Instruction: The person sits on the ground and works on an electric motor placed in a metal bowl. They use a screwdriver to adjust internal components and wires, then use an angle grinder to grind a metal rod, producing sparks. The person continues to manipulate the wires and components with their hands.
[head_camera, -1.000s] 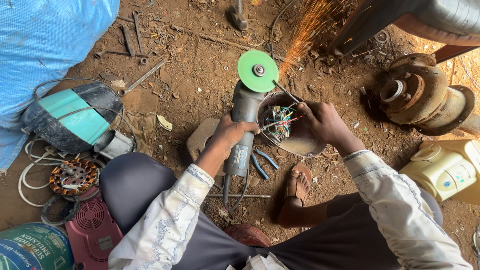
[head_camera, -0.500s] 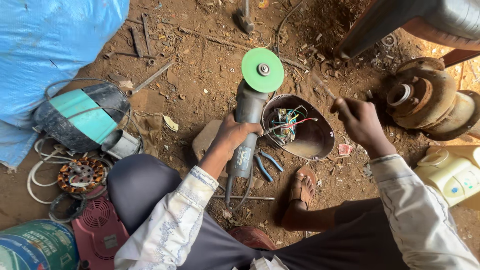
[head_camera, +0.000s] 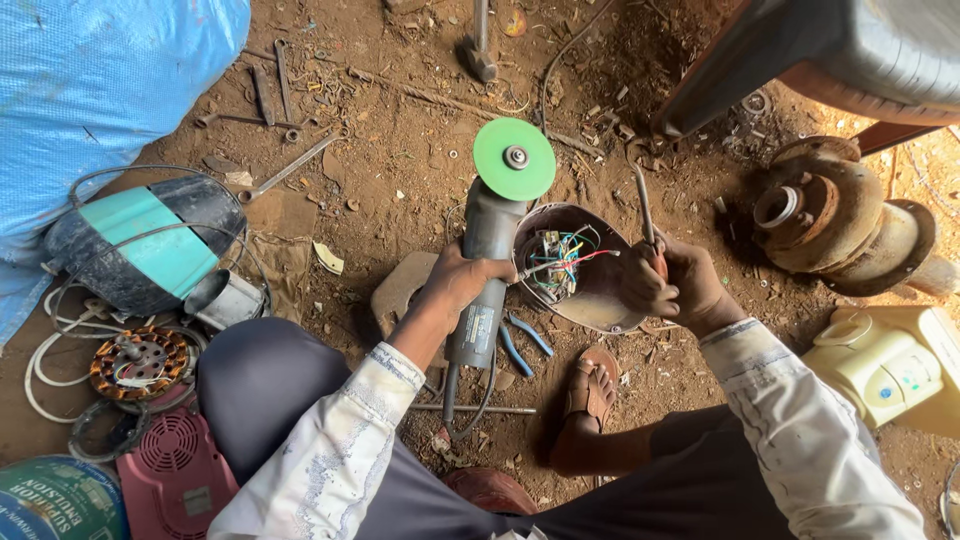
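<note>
Angle grinder (head_camera: 487, 280) is centre of it all, lying on the dirt floor (head_camera: 400, 150) w/ its green disc (head_camera: 514, 158) pointing away from the person, no sparks at the disc. Left hand (head_camera: 455, 283) is wrapped tight round the grinder body, fingers fully curled, prob. to keep the tool steady and the disc off the work. Touching the grinder's right side sits a round metal housing (head_camera: 585, 285), open face up, coloured wires (head_camera: 555, 262) bunched inside. Right hand (head_camera: 672, 285) is at the housing's far rim, fingers closed round a thin metal rod (head_camera: 643, 210) that sticks up away from the body, looks like a prying grip. Just below the grinder: blue-handled pliers (head_camera: 520, 342) in easy reach, and a sandalled foot (head_camera: 592, 390) braced near the housing. Well left of the grinder, a copper-wound stator (head_camera: 138, 362) and a teal-banded motor casing (head_camera: 135, 250); well right, a rusty pump body (head_camera: 835, 215) and a cream appliance (head_camera: 885, 365).
</note>
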